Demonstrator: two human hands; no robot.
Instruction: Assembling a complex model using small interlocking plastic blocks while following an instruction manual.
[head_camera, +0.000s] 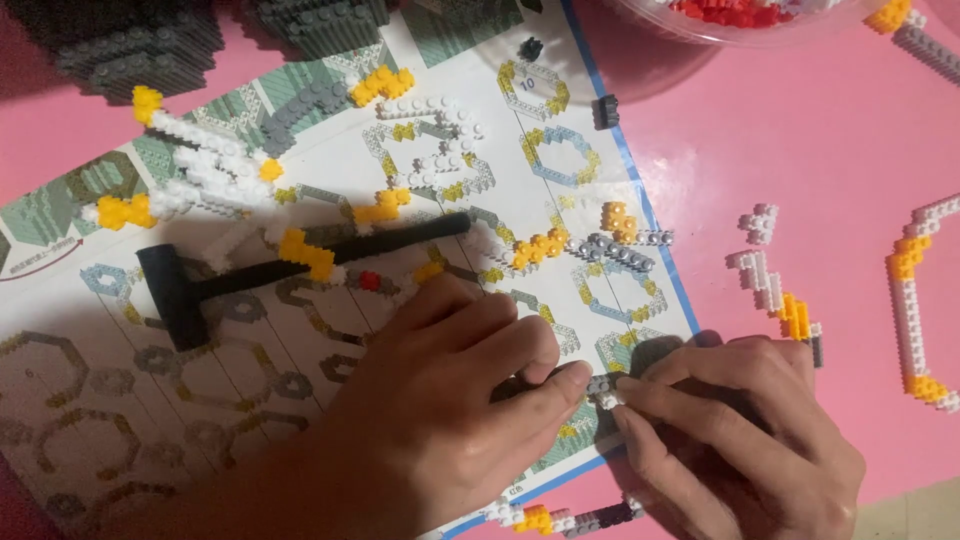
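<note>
Both hands fill the lower middle of the frame, pressed together over one small piece. At the lower centre, the left hand lies palm down on the instruction sheet, its fingers curled and the thumb tip meeting the other hand. From the lower right, the right hand pinches in with thumb and forefinger. Between the two sets of fingertips sits a tiny grey-and-white block cluster, gripped from both sides just above the sheet's lower right corner.

Judging by what lies about, the build looks partly done. Several sub-assemblies are already joined: a long white-and-yellow piece at the upper left, a white looped section at the top centre, and a grey-and-yellow chain on the sheet right of centre. A black toy hammer rests across the sheet left of centre. On the pink surface to the right lie a short white-and-yellow strip and a longer curved strip at the right edge, both separate from the rest. Another short strip lies at the bottom edge under the hands. A clear tub of loose bricks shows at the top, so plenty appears unassembled, and these sections remain unconnected to one another.
</note>
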